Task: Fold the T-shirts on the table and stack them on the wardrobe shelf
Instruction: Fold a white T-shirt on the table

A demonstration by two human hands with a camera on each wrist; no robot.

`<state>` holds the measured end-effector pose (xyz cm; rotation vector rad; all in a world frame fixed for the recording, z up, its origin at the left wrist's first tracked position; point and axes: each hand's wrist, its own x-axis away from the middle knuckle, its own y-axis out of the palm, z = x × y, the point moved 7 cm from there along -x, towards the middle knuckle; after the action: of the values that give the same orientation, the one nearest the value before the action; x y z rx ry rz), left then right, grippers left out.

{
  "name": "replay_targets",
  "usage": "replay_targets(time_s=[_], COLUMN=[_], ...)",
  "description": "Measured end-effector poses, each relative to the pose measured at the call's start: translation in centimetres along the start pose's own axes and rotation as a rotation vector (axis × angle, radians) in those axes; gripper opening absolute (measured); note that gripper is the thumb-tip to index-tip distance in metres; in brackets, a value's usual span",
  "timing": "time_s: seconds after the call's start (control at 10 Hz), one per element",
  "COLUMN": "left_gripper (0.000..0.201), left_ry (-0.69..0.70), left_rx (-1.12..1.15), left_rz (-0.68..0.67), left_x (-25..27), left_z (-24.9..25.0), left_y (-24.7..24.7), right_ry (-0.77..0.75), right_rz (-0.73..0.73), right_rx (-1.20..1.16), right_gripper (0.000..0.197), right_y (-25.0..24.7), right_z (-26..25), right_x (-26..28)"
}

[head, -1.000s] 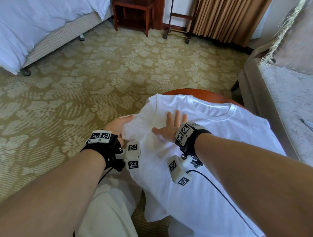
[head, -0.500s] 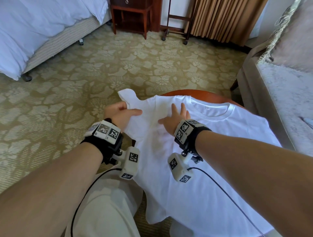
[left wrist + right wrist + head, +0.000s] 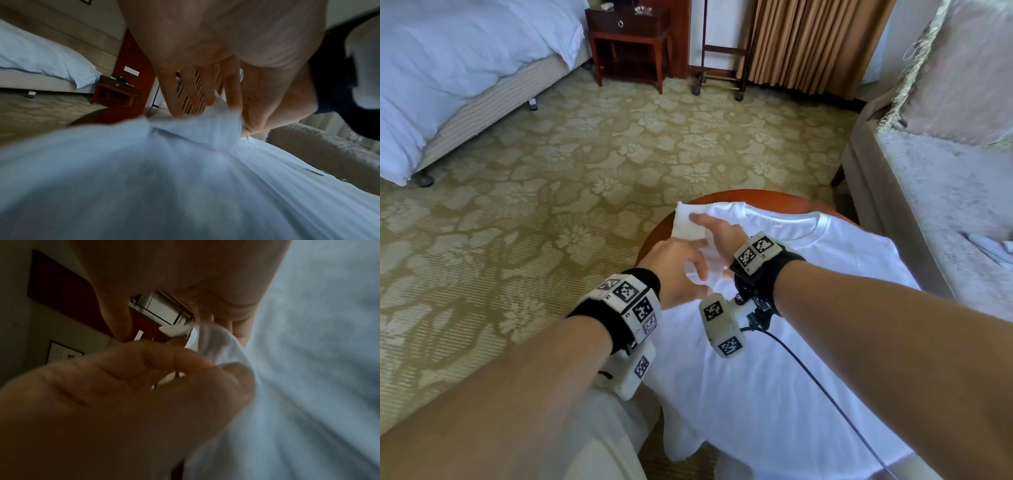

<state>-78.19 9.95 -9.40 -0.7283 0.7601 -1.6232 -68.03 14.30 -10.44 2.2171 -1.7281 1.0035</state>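
Observation:
A white T-shirt [image 3: 774, 359] lies spread front-up on a round wooden table [image 3: 756, 198], collar at the far side. Its left sleeve [image 3: 688, 224] is folded in over the chest. My left hand [image 3: 688, 267] is at the near end of that fold; in the left wrist view its fingers [image 3: 185, 97] and thumb pinch a bunch of the cloth [image 3: 195, 128]. My right hand [image 3: 719, 229] lies flat on the folded sleeve with fingers straight, pointing left. The right wrist view shows the shirt [image 3: 308, 369] and the left hand [image 3: 123, 386] close up.
A bed [image 3: 448, 68] stands at the far left, with a nightstand [image 3: 630, 37], a luggage rack [image 3: 719, 68] and curtains [image 3: 808, 41] along the far wall. A sofa [image 3: 928, 205] is close on the right. Patterned carpet surrounds the table. A wrist cable [image 3: 825, 387] crosses the shirt.
My left hand lifted the sleeve from the table's left edge and carried it right, over the shirt. My right hand shifted from the chest onto the folded sleeve.

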Motion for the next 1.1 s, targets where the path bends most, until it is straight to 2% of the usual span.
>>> replay_targets(time_s=[0.1, 0.2, 0.3, 0.4, 0.5, 0.6, 0.7, 0.8, 0.9, 1.0, 1.1], left_gripper=[0.016, 0.012, 0.012, 0.012, 0.015, 0.015, 0.038, 0.076, 0.089, 0.103, 0.104], left_ry=[-0.098, -0.150, -0.185, -0.240, -0.268, -0.279, -0.270, -0.281, -0.370, -0.433, -0.519], left_rx=[0.166, 0.166, 0.117, 0.190, 0.279, 0.174, -0.064, -0.193, -0.151, -0.101, -0.064], left_rz=[-0.031, 0.020, 0.012, 0.015, 0.186, 0.315, 0.093, -0.127, -0.156, -0.171, -0.120], left_x=[0.3, 0.5, 0.5, 0.4, -0.6, -2.5, -5.3, -7.3, -9.1, -10.7, -11.5], left_z=[-1.1, -2.0, -2.7, -3.2, -3.3, -2.9, -1.9, -1.6, -3.7, -6.1, -7.2], left_y=[0.6, -0.2, -0.4, -0.4, -1.7, -2.9, -1.3, 0.7, 1.5, 1.9, 1.2], right_ry=[0.001, 0.002, -0.010, -0.007, 0.025, 0.106, 0.121, 0.190, 0.193, 0.170, 0.140], right_rz=[0.084, 0.174, 0.197, 0.123, 0.287, 0.441, 0.353, 0.272, 0.261, 0.255, 0.246], right_rx=[0.172, 0.403, 0.753, 0.692, 0.779, 0.839, 0.950, 0.992, 0.952, 0.886, 0.754], right_gripper=[0.070, 0.059, 0.039, 0.037, 0.050, 0.062, 0.069, 0.097, 0.110, 0.114, 0.107], right_y=[-1.4, -2.0, -2.0, -3.0, -5.0, -7.1, -7.9, -8.2, -8.0, -7.9, -8.4], right_z=[0.9, 0.8, 0.4, 1.4, 1.5, 1.4, 2.2, 4.2, 4.9, 4.5, 3.4], right_x=[-0.4, 0.2, 0.8, -0.7, -0.4, 0.3, -0.6, -1.9, -3.8, -5.4, -5.6])
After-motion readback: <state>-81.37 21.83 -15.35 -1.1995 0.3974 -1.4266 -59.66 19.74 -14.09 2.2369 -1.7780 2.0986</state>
